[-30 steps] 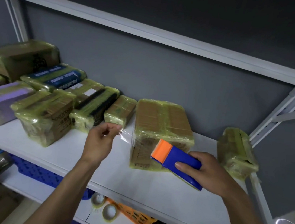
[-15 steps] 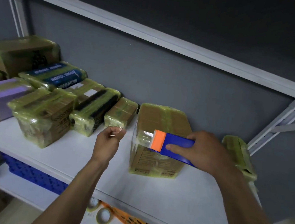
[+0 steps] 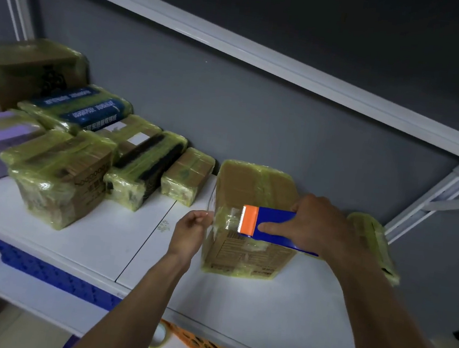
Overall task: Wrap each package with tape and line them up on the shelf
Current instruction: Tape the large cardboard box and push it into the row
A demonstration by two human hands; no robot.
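A brown cardboard package [image 3: 252, 188] bound in yellowish tape stands on the white shelf [image 3: 95, 233]. My right hand [image 3: 316, 226] grips a blue and orange tape dispenser [image 3: 268, 226] and holds it against the package's near upper edge. A strip of clear tape [image 3: 224, 220] runs from the dispenser's toothed end to the package's left corner. My left hand [image 3: 192, 228] pinches that tape end at the corner. Several wrapped packages [image 3: 59, 174] lie in rows at the left.
One more wrapped package [image 3: 372, 241] lies to the right, partly behind my right arm. A grey wall backs the shelf, with a white upright [image 3: 433, 208] at the right. On the shelf below are a blue crate [image 3: 48, 270], a tape roll [image 3: 160, 334] and an orange basket [image 3: 197, 344].
My right hand carried the dispenser up from the package's front face onto its upper edge. My left hand followed the tape end rightward, to the package's left corner.
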